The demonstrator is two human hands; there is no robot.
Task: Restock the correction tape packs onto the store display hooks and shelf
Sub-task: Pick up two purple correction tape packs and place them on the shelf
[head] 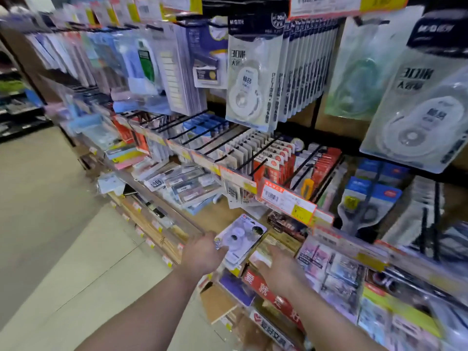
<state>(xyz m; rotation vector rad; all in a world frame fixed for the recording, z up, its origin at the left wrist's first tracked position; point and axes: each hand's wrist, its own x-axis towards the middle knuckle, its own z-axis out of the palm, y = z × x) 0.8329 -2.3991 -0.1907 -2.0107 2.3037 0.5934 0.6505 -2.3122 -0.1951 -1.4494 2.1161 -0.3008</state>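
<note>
My left hand (201, 254) grips a small stack of correction tape packs (240, 239), white dispensers on pale cards, held tilted over the lower shelf. My right hand (277, 268) reaches down onto the brown box (281, 243) on the same shelf, just right of the packs; motion blur hides how its fingers lie. Higher up, larger correction tape packs (250, 79) hang in a row on a display hook, and another such pack (417, 107) hangs at the far right.
Black hooks (215, 140) with hanging stationery jut out above the shelf. Orange price tags (286, 198) line the shelf edge (326, 217). Blue-carded scissors (367, 198) hang at right, card packs (342, 272) fill the lower right. The tiled aisle floor (63, 236) lies to my left.
</note>
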